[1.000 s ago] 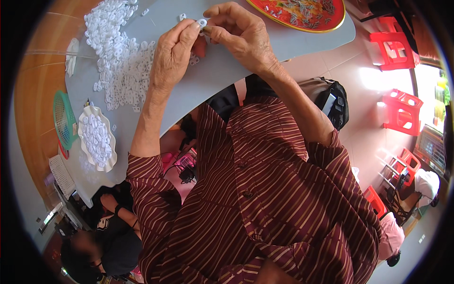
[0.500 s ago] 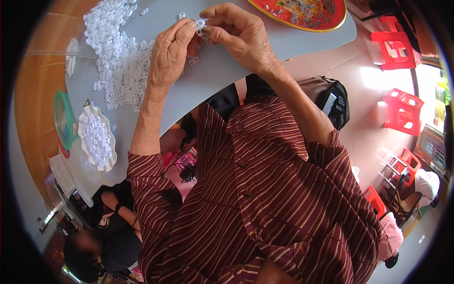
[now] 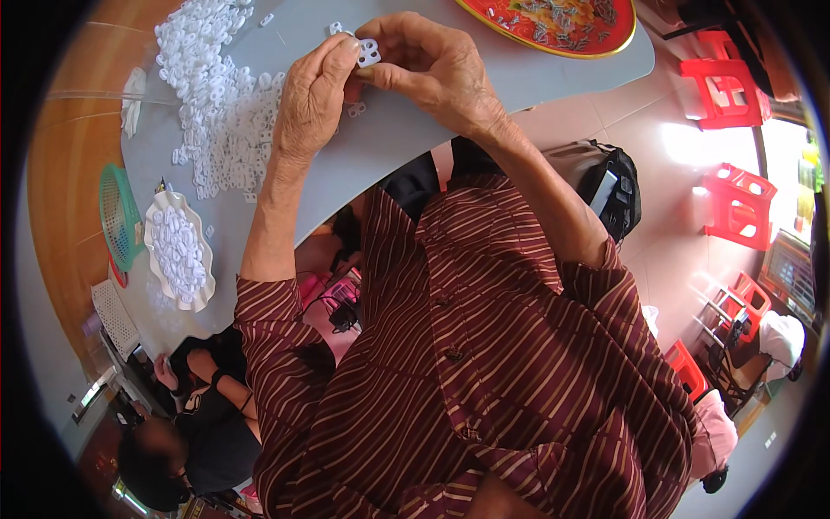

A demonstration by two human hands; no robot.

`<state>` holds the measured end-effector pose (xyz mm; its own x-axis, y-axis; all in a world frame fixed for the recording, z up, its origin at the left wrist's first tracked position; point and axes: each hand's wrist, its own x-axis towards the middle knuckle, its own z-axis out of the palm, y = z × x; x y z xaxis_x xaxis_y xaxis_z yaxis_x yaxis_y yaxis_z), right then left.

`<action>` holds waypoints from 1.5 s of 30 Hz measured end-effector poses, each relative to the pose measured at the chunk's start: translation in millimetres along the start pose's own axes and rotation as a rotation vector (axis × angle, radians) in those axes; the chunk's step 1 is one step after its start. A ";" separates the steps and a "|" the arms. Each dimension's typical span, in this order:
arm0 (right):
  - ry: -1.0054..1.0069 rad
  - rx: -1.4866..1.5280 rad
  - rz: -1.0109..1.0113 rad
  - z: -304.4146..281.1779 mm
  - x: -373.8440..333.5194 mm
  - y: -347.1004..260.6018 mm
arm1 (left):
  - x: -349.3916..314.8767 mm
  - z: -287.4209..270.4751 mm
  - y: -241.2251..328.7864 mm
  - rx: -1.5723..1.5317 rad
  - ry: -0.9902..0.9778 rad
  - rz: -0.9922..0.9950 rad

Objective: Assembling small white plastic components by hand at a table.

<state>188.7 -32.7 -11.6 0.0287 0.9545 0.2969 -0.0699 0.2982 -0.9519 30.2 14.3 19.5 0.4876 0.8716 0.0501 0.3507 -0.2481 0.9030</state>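
Note:
Over the far edge of the grey table, my two hands meet around a small white plastic piece with several holes. My left hand pinches its left side between thumb and fingers. From the right, my right hand closes on the same piece, its thumb below and its curled fingers above. Parts of the fingers behind the piece are hidden. Left of my hands spreads a large pile of small white plastic pieces. A few loose ones lie beside and beneath my fingers.
A red tray with a gold rim holds small metal parts at the far right. On the left stand a scalloped white dish of white pieces and a green basket. A co-worker sits lower left; red stools stand right.
My right hand has moved in and down, its fingers closing around the white piece, which now shows its holed face more fully. A co-worker's hand has come into view at the table's lower left.

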 end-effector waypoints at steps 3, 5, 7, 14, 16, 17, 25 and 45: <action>0.022 -0.023 -0.014 2.4 -0.7 1.4 | -1.5 6.2 -3.2 -0.005 0.079 0.094; 0.036 -0.056 -0.019 1.9 -0.9 -0.4 | -2.1 8.9 -1.4 0.006 0.094 0.100; -0.017 -0.153 -0.007 0.3 -1.9 -5.4 | -2.2 10.1 -0.8 0.018 0.107 0.106; 0.074 -0.282 -0.061 4.7 -2.8 -14.1 | -3.5 15.0 -6.4 0.032 0.126 0.170; 0.067 -0.352 -0.108 4.4 -3.0 -15.1 | -4.2 15.5 -5.8 0.026 0.121 0.142; 0.066 -0.351 -0.107 4.4 -3.1 -15.4 | -4.6 15.4 -5.4 0.020 0.121 0.151; 0.043 -0.347 -0.113 2.6 -2.2 -8.2 | -2.9 13.9 -5.6 0.047 0.104 0.174; 0.037 -0.120 -0.020 0.5 0.6 -4.7 | -4.9 13.9 -5.3 -0.081 0.124 0.109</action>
<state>188.5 -33.5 -6.9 0.0661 0.9467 0.3151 0.0504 0.3122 -0.9487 37.1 5.4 8.5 0.4153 0.8880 0.1975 0.2330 -0.3137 0.9205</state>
